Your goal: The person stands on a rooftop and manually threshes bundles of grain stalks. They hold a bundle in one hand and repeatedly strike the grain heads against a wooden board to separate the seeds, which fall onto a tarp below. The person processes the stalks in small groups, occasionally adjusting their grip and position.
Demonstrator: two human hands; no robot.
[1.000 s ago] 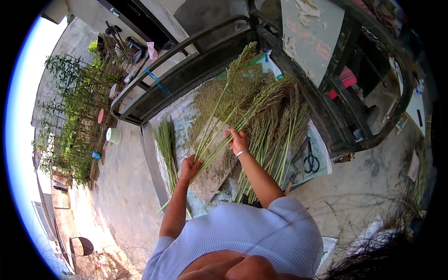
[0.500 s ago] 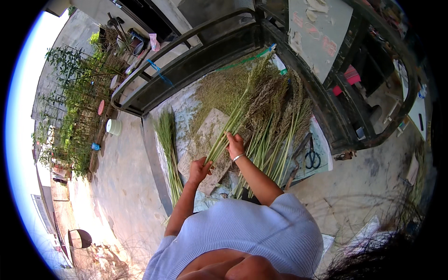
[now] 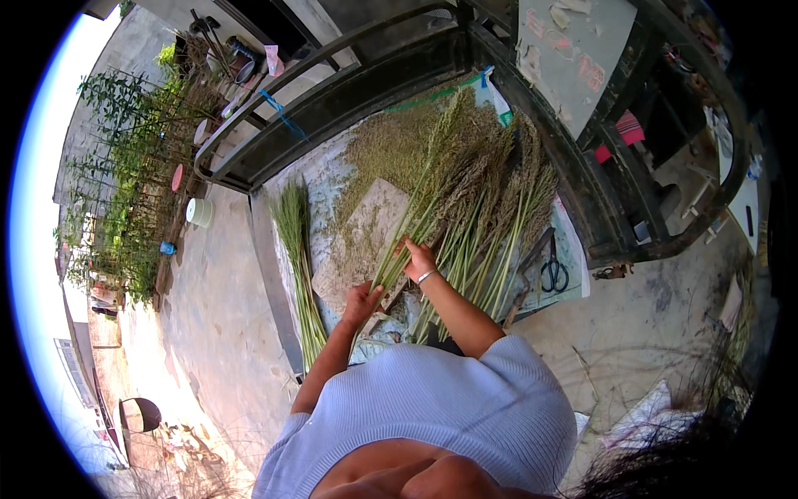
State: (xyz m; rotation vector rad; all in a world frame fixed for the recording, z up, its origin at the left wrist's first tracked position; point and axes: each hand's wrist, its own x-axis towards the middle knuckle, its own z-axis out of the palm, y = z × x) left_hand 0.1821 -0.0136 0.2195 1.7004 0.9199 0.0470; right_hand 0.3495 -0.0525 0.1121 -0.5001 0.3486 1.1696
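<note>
A few long green stalks with seedy, feathery heads (image 3: 422,202) slant across the middle, heads pointing away from me. My left hand (image 3: 363,303) is closed around their lower ends. Higher up, my right hand (image 3: 419,262), with a bracelet at the wrist, has its fingers curled on the same stalks. Beneath them lies a pale flat board (image 3: 342,279) strewn with plant bits. To the right is a large pile of similar stalks (image 3: 490,224) with browner heads. A slimmer green bundle (image 3: 293,220) lies at the left.
Dark scissors (image 3: 554,273) rest right of the pile on a pale sheet (image 3: 573,249). Loose seed heads (image 3: 382,150) cover the sheet's far part. Dark metal rails (image 3: 349,91) border the cart bed. A white bucket (image 3: 199,212) and leafy plants (image 3: 125,183) stand at left.
The view has shifted slightly. Both hands keep hold of the stalks, and the held stalks look a little more spread apart, with my right-hand fingers slightly shifted on them.
</note>
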